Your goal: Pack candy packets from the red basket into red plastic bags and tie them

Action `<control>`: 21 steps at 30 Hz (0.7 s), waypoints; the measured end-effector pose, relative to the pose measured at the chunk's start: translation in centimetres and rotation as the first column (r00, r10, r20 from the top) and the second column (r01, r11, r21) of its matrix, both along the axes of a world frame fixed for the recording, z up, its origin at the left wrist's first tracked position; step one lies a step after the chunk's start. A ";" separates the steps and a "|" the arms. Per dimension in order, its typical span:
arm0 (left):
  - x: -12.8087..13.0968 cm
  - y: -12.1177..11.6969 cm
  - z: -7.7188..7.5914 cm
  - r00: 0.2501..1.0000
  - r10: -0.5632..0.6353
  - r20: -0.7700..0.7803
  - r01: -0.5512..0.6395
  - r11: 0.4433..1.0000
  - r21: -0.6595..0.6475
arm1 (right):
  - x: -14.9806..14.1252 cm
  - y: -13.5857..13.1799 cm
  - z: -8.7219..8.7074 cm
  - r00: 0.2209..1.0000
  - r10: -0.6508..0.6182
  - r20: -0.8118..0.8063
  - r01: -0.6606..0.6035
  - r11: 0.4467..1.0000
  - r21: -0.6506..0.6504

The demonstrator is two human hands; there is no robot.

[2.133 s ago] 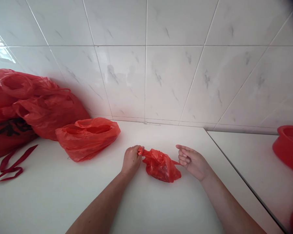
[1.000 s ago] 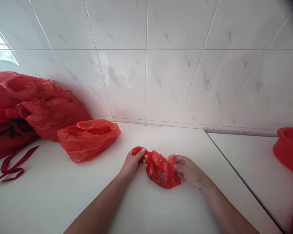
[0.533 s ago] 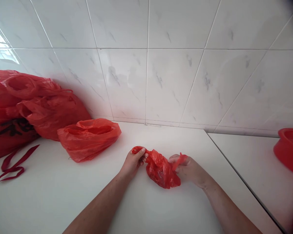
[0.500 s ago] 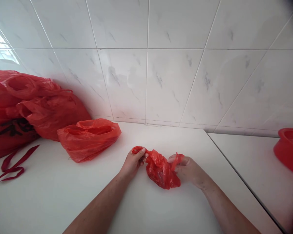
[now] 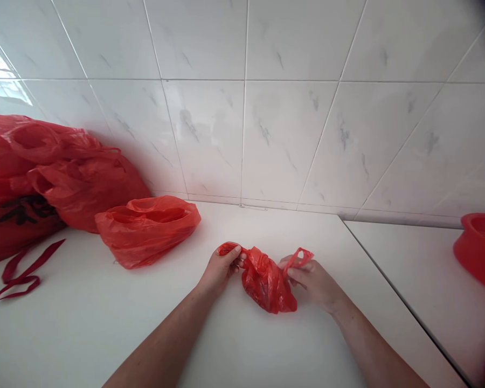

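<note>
A small, crumpled red plastic bag (image 5: 269, 285) rests on the white countertop between my hands, with something darker showing faintly through its lower part. My left hand (image 5: 222, 267) pinches the twisted handle on the bag's left side between thumb and fingers. On the other side, my right hand (image 5: 309, 277) grips the right handle, whose loop sticks up above the fingers. What lies inside the bag cannot be made out.
An open red plastic bag (image 5: 149, 234) stands left of my hands. Behind it, larger full red bags (image 5: 76, 183) lean by the tiled wall (image 5: 283, 145). A dark red strap (image 5: 28, 280) lies at far left. A red plastic basin (image 5: 479, 250) sits at far right, past a counter seam.
My right hand's fingers have shifted on the right handle, and its loop now stands more open and further right. My left hand keeps its hold.
</note>
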State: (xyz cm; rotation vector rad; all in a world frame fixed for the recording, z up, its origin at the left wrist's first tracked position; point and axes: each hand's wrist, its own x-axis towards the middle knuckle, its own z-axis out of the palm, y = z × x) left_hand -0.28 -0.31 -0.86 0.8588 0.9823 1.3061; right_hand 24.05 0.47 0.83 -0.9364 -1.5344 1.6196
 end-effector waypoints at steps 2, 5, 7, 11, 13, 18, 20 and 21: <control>0.0 -0.1 0.1 0.999 -0.005 -0.050 0.006 1.000 0.014 | -0.3 0.0 -0.4 0.986 -0.115 -0.118 0.102 0.989 -0.110; 0.1 -0.1 0.2 0.978 0.004 -0.210 0.007 0.999 0.052 | -0.7 0.2 -0.5 0.924 -0.233 -0.303 0.152 0.951 -0.269; 0.3 0.0 0.2 0.952 0.014 -0.306 0.005 0.998 0.061 | -0.8 0.4 -0.3 0.903 -0.288 -0.318 0.187 0.931 -0.313; 0.7 0.0 0.5 0.926 0.020 -0.377 -0.002 0.999 0.049 | -1.0 0.6 0.3 0.916 -0.358 -0.179 0.323 0.925 -0.199; 0.8 -0.1 0.7 0.923 0.025 -0.384 -0.005 0.999 0.052 | -1.1 0.1 0.7 0.935 -0.351 -0.058 0.349 0.937 -0.027; 0.8 -0.3 1.1 0.922 0.040 -0.385 -0.020 0.998 0.054 | -2.0 -2.0 2.4 0.972 -0.178 0.153 0.119 0.935 0.333; 0.9 -0.4 1.2 0.922 0.030 -0.387 -0.007 0.998 0.061 | -2.8 -2.6 2.7 0.960 -0.135 0.247 0.019 0.907 0.421; 1.0 -0.5 1.2 0.923 0.021 -0.385 0.007 0.997 0.072 | -3.2 -2.8 2.6 0.942 -0.133 0.307 -0.025 0.887 0.461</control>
